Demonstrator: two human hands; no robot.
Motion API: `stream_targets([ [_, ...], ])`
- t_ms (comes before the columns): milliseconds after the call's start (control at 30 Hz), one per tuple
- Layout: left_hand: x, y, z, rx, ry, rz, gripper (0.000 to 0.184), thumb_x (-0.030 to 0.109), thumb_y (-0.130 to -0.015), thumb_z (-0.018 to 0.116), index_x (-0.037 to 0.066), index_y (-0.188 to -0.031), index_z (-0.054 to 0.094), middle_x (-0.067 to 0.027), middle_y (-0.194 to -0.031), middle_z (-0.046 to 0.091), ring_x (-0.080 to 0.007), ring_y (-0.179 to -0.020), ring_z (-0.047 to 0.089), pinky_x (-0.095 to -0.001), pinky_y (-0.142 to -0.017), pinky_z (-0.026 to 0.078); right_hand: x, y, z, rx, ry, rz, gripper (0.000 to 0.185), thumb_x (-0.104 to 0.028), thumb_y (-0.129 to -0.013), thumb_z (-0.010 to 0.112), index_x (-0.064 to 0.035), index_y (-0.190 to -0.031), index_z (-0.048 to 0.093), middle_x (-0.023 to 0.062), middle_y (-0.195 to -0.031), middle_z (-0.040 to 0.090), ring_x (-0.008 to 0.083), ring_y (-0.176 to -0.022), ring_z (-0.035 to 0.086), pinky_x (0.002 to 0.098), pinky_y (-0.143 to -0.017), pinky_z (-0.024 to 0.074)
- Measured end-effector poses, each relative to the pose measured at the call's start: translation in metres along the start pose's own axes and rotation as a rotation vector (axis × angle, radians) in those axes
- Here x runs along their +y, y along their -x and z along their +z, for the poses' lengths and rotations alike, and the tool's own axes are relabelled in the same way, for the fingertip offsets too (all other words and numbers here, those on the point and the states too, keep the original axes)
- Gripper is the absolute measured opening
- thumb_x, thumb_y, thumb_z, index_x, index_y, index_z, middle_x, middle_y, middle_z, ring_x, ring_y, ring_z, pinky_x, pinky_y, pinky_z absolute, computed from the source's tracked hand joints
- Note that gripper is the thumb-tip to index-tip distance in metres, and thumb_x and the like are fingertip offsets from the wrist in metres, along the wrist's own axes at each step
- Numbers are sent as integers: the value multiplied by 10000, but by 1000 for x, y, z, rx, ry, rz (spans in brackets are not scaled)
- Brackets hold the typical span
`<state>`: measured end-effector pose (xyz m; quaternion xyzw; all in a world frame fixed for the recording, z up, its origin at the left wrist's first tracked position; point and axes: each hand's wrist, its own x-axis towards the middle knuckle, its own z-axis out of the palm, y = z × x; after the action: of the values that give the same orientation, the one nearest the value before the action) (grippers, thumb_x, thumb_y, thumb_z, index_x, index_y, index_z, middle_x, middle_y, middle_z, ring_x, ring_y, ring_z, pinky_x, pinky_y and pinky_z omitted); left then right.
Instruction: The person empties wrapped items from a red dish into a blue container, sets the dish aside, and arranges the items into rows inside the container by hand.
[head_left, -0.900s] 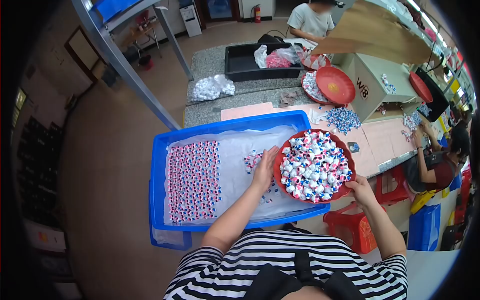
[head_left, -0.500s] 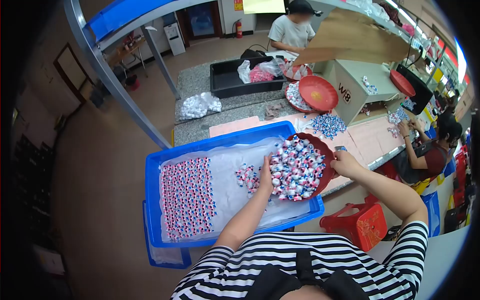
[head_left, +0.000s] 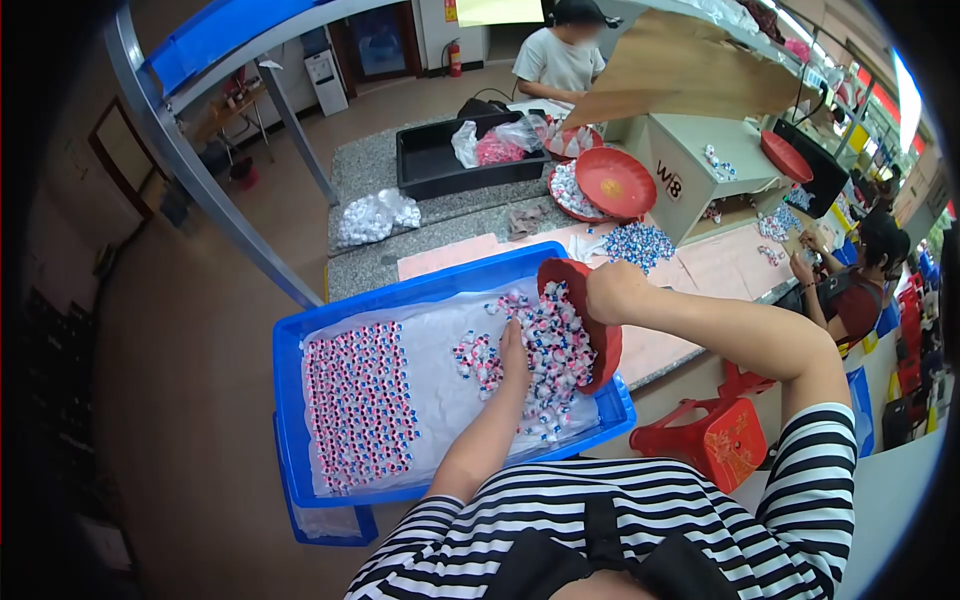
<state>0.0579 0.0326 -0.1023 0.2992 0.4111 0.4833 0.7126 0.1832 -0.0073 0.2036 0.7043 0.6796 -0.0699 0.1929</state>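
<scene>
Gripped by the right hand (head_left: 617,293), the bowl (head_left: 605,352) has tipped further, spilling trinkets (head_left: 556,345) into the tray (head_left: 287,372) mid-frame beside the open left hand (head_left: 514,352), so emptying seems well underway.

Brown floor (head_left: 190,350) meets a pale wall (head_left: 430,40), where a water dispenser (head_left: 325,82) and fire extinguisher (head_left: 455,58) flank a dark-framed door (head_left: 376,45).

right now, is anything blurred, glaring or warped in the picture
Head view: strong wide-lens distortion, with black corners; head view, middle: the loose pieces at the tipped bowl look a bit soft, perhaps from motion; head view, upper right: a bright patch is washed out to near white; head view, far left: the edge sinks into darkness.
</scene>
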Motion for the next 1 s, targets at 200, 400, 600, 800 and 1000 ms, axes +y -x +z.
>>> stream_targets([
  [200,8,12,1,12,-138,41,512,383,-972,430,-11,-1298,462,-122,-1277,532,-200,-1168,501,-301,-997,364,-38,-1,-30,-96,206,-92,257,-201,-757,636,-35,-933,724,144,-969,698,267,-919,677,351,-767,538],
  [400,-15,2,-4,48,-255,184,522,320,-972,414,-89,-1296,442,-252,-1267,520,-316,-1185,492,-356,-1005,355,-80,-41,-13,15,137,-37,354,-146,-668,740,-48,-1007,715,146,-1018,690,242,-810,696,387,-498,554],
  [600,21,30,8,-58,-335,282,475,269,-971,397,-92,-1272,462,-262,-1204,561,-359,-1154,514,-390,-989,369,-119,-47,-24,26,282,164,356,-168,-678,732,-54,-1015,711,159,-1002,685,251,-718,693,409,-420,536],
  [800,-4,14,-5,-23,-481,401,448,247,-977,397,-74,-1281,468,-248,-1250,541,-342,-1200,490,-384,-1020,349,-98,-12,-55,136,181,101,383,-165,-650,754,-63,-1017,712,179,-959,691,252,-720,693,397,-446,532],
  [1000,-36,-7,-33,4,-629,340,463,242,-975,414,-50,-1335,420,-225,-1377,433,-311,-1298,394,-359,-1087,277,49,52,-89,201,14,168,208,-121,-765,538,-49,-831,721,162,-842,700,281,-731,697,365,-611,553],
])
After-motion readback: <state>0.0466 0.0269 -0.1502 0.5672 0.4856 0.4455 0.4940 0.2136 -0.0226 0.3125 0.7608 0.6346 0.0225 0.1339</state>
